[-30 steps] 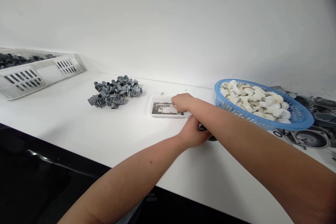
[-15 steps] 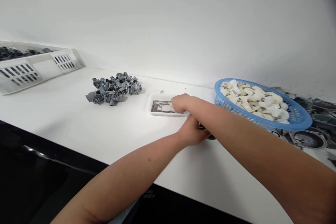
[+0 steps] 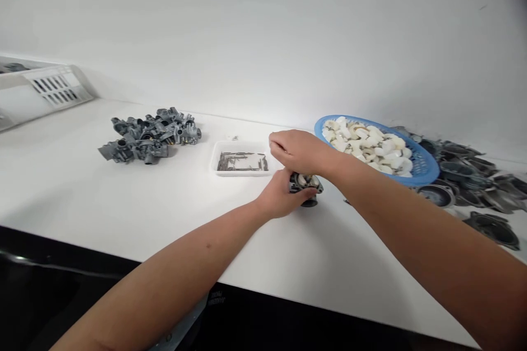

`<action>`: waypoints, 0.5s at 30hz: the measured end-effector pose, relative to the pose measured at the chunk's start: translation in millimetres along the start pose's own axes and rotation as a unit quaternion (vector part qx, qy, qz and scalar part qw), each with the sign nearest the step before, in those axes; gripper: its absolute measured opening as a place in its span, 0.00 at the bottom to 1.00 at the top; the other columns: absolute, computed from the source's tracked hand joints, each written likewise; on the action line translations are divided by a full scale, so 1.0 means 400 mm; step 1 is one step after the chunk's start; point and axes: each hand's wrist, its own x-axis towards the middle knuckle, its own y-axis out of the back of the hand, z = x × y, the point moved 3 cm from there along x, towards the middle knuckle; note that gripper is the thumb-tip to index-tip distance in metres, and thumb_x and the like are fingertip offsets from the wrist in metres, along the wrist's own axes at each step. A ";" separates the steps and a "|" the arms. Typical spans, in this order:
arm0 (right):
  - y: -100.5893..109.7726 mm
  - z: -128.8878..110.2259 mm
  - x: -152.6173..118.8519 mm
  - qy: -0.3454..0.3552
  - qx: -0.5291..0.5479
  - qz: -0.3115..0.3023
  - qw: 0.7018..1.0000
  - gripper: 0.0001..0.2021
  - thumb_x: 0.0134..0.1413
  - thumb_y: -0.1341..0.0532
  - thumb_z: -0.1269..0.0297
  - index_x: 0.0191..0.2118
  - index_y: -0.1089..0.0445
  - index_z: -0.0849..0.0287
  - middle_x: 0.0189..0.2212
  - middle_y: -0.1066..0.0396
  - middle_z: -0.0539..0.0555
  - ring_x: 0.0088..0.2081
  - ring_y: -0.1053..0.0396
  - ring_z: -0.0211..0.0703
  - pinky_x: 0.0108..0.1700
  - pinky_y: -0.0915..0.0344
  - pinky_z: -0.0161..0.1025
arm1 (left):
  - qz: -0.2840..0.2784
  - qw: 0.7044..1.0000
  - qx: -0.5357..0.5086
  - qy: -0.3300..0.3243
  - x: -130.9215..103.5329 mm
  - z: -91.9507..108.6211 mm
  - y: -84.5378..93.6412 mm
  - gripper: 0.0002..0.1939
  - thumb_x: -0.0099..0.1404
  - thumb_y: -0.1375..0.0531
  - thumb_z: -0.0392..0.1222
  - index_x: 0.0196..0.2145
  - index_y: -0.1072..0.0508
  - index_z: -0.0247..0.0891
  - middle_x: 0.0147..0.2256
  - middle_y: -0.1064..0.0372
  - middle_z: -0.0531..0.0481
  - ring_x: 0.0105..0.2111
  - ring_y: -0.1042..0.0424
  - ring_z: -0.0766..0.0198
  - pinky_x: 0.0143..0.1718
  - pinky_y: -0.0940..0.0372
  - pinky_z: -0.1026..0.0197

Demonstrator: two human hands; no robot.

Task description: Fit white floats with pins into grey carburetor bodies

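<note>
My left hand (image 3: 280,195) grips a grey metal carburetor body (image 3: 309,202), its thumb lying across the front. Pale parts show in the open top of that body. Just above it is my right hand (image 3: 294,149), fingers pinched together; whatever they hold is hidden or too small to name. A shallow white tray (image 3: 241,173) stands left of the hands, with thin metal pins (image 3: 224,161) lying along its inner edges.
Several carburetor bodies (image 3: 154,134) lie piled at left, in front of a slotted white crate (image 3: 49,88). At right, a blue basket (image 3: 430,167) holds white plastic parts (image 3: 370,145). Dark metal parts (image 3: 465,175) lie beyond it. A white wall backs the table.
My right hand has lifted out of the tray and come over the carburetor body. My view has turned to the right, and more of the carburetor body shows in my left hand.
</note>
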 end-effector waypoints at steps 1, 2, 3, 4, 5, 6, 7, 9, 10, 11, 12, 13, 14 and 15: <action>0.005 0.020 -0.044 0.020 0.046 0.057 0.997 0.14 0.68 0.51 0.62 0.29 0.38 0.56 0.27 0.36 0.52 0.26 0.43 0.40 0.27 0.50 0.40 | 0.000 1.000 0.006 0.016 -0.002 0.000 0.000 0.23 0.63 0.33 0.52 0.51 0.32 0.41 0.43 0.26 0.44 0.42 0.24 0.51 0.42 0.28 0.48; 0.005 0.043 -0.089 0.037 0.086 0.123 0.988 0.14 0.69 0.51 0.61 0.30 0.39 0.55 0.28 0.36 0.52 0.27 0.42 0.41 0.29 0.47 0.40 | 0.003 1.000 0.012 0.028 -0.003 -0.001 0.000 0.23 0.63 0.33 0.52 0.51 0.32 0.41 0.42 0.26 0.45 0.41 0.25 0.52 0.41 0.28 0.48; -0.002 0.066 -0.134 0.048 0.119 0.191 0.973 0.14 0.69 0.50 0.60 0.31 0.37 0.55 0.29 0.35 0.52 0.30 0.39 0.41 0.32 0.43 0.40 | 0.008 0.999 0.016 0.035 -0.004 -0.004 0.000 0.23 0.63 0.32 0.52 0.51 0.32 0.42 0.42 0.26 0.46 0.41 0.25 0.54 0.42 0.28 0.48; -0.014 0.091 -0.178 0.052 0.143 0.260 0.953 0.13 0.69 0.49 0.60 0.32 0.36 0.55 0.29 0.34 0.52 0.31 0.38 0.42 0.34 0.41 0.41 | 0.014 0.999 0.016 0.038 -0.004 -0.008 0.000 0.24 0.63 0.32 0.52 0.51 0.33 0.43 0.43 0.26 0.47 0.41 0.25 0.55 0.43 0.29 0.48; -0.032 0.117 -0.217 0.037 0.159 0.316 0.935 0.13 0.69 0.47 0.59 0.32 0.34 0.54 0.28 0.35 0.52 0.31 0.38 0.43 0.35 0.40 0.41 | 0.016 0.999 0.011 0.037 -0.003 -0.013 -0.001 0.24 0.62 0.32 0.51 0.52 0.33 0.44 0.44 0.26 0.47 0.42 0.26 0.56 0.45 0.29 0.48; -0.054 0.141 -0.251 0.017 0.167 0.359 0.918 0.13 0.68 0.44 0.58 0.31 0.32 0.54 0.26 0.35 0.52 0.30 0.39 0.43 0.34 0.40 0.42 | 0.015 0.999 0.002 0.033 -0.002 -0.018 -0.003 0.25 0.62 0.31 0.51 0.52 0.34 0.44 0.46 0.27 0.47 0.42 0.26 0.56 0.47 0.30 0.48; -0.076 0.161 -0.278 0.002 0.175 0.385 0.906 0.12 0.67 0.42 0.57 0.32 0.29 0.54 0.25 0.36 0.51 0.28 0.40 0.43 0.33 0.40 0.43 | 0.013 0.999 -0.008 0.029 0.000 -0.024 -0.004 0.25 0.62 0.31 0.51 0.52 0.34 0.44 0.47 0.28 0.46 0.43 0.27 0.57 0.48 0.31 0.48; -0.117 0.189 -0.312 -0.016 0.202 0.405 0.892 0.09 0.64 0.38 0.58 0.33 0.25 0.53 0.25 0.33 0.51 0.28 0.39 0.43 0.32 0.39 0.43 | 0.009 0.999 -0.024 0.025 0.002 -0.035 -0.005 0.26 0.62 0.31 0.51 0.53 0.34 0.44 0.49 0.29 0.46 0.43 0.27 0.59 0.49 0.31 0.49; -0.134 0.198 -0.319 -0.021 0.225 0.403 0.887 0.08 0.63 0.37 0.58 0.35 0.23 0.52 0.26 0.30 0.52 0.28 0.37 0.43 0.32 0.38 0.43 | 0.004 0.999 -0.029 0.025 0.003 -0.038 -0.005 0.26 0.62 0.31 0.50 0.53 0.34 0.44 0.49 0.29 0.46 0.43 0.28 0.60 0.49 0.32 0.49; -0.148 0.204 -0.320 -0.023 0.253 0.399 0.881 0.06 0.62 0.36 0.59 0.36 0.22 0.52 0.28 0.28 0.52 0.30 0.34 0.43 0.33 0.37 0.43 | 0.001 0.999 -0.034 0.025 0.004 -0.040 -0.005 0.26 0.63 0.31 0.50 0.54 0.34 0.44 0.49 0.30 0.46 0.43 0.28 0.60 0.49 0.32 0.50; -0.159 0.208 -0.318 -0.024 0.283 0.393 0.875 0.05 0.61 0.35 0.60 0.37 0.21 0.52 0.30 0.26 0.52 0.32 0.32 0.44 0.34 0.35 0.44 | -0.003 0.999 -0.040 0.024 0.004 -0.041 -0.005 0.26 0.63 0.31 0.50 0.54 0.34 0.44 0.49 0.30 0.46 0.43 0.28 0.61 0.49 0.32 0.51; -0.169 0.210 -0.313 -0.024 0.312 0.383 0.869 0.05 0.60 0.34 0.60 0.37 0.20 0.52 0.32 0.24 0.53 0.33 0.30 0.44 0.35 0.34 0.44 | -0.008 0.998 -0.050 0.023 0.004 -0.040 -0.005 0.26 0.63 0.31 0.50 0.54 0.34 0.43 0.48 0.30 0.47 0.43 0.29 0.61 0.48 0.32 0.52; -0.178 0.211 -0.306 -0.024 0.341 0.371 0.863 0.04 0.59 0.33 0.60 0.37 0.20 0.52 0.33 0.23 0.53 0.34 0.29 0.45 0.36 0.33 0.44 | -0.013 0.998 -0.061 0.021 0.003 -0.038 -0.006 0.26 0.63 0.31 0.49 0.53 0.34 0.43 0.48 0.30 0.47 0.42 0.29 0.62 0.48 0.32 0.53; -0.186 0.212 -0.299 -0.024 0.367 0.359 0.858 0.04 0.58 0.32 0.60 0.36 0.20 0.53 0.32 0.23 0.53 0.34 0.28 0.45 0.37 0.32 0.44 | -0.016 0.997 -0.073 0.019 0.003 -0.035 -0.006 0.25 0.62 0.31 0.49 0.53 0.34 0.42 0.48 0.31 0.47 0.42 0.30 0.63 0.47 0.32 0.54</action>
